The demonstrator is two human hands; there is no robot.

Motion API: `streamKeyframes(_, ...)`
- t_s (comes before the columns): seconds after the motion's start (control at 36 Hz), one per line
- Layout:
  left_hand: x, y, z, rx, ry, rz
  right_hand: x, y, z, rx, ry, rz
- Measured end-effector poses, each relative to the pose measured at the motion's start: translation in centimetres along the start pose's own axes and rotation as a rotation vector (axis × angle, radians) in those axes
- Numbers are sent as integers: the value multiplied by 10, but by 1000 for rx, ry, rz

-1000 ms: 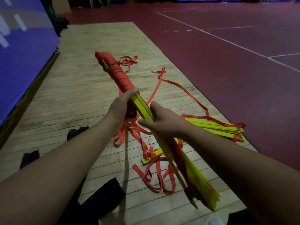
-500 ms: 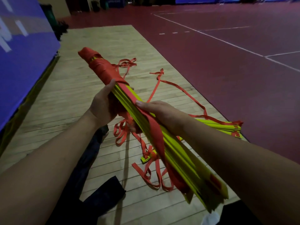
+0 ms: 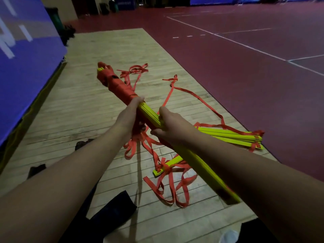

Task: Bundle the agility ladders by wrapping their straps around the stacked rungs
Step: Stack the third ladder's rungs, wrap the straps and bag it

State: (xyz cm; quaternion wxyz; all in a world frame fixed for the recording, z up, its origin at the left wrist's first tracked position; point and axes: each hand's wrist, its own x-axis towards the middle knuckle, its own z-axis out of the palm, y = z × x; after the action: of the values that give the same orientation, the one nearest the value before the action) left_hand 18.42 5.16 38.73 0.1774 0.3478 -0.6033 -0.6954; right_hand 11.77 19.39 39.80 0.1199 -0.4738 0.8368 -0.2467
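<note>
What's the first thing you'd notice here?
The bright stack of yellow rungs in the middle, gripped by the left hand and right hand, with red strap wound round its far end. Below it, loose red straps sprawl over the wooden floor, and another yellow stack lies to the right.

The left hand and right hand hide most of their fingers behind the stacked rungs. The right forearm covers part of the stack's near end; the dark cloth runs off the bottom edge.
</note>
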Motion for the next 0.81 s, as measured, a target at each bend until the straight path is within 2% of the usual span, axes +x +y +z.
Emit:
streamKeyframes(0.06, -1, 3, 2, -47, 16, 71, 1, 0, -4, 100, -24, -3)
streamKeyframes(0.14, 0, 5, -1, -151, -100, 166, -1, 4, -10, 500, -81, 122)
streamKeyframes(0.22, 3, 9, -7, -180, -225, 237, -8, 9, -19, 770, -345, 199)
streamKeyframes(0.28, 4, 13, -10, -216, -261, 264, -13, 9, -20, 904, -566, 212)
streamKeyframes(0.33, 8, 16, -14, -217, -272, 304, -15, 7, -16, 1076, -712, 224)
streamKeyframes(0.39, 11, 20, -18, -217, -270, 334, -13, 3, -12, 1216, -728, 174)
streamKeyframes(0.44, 14, 25, -22, -195, -276, 322, -11, -1, -12, 1249, -636, 150)
streamKeyframes(0.56, 20, 25, -36, 78, -296, 142, -11, -5, -22, 897, -314, 170)
streamKeyframes(0.64, 17, 21, -37, 335, -334, -39, -6, 2, -17, 651, -169, 222)
streamKeyframes(0.69, 14, 18, -29, 369, -272, -51, -4, 3, -10, 521, -138, 248)
streamKeyframes(0.81, 9, 2, -9, 290, -94, -61, -5, -4, 4, 70, -32, 211)
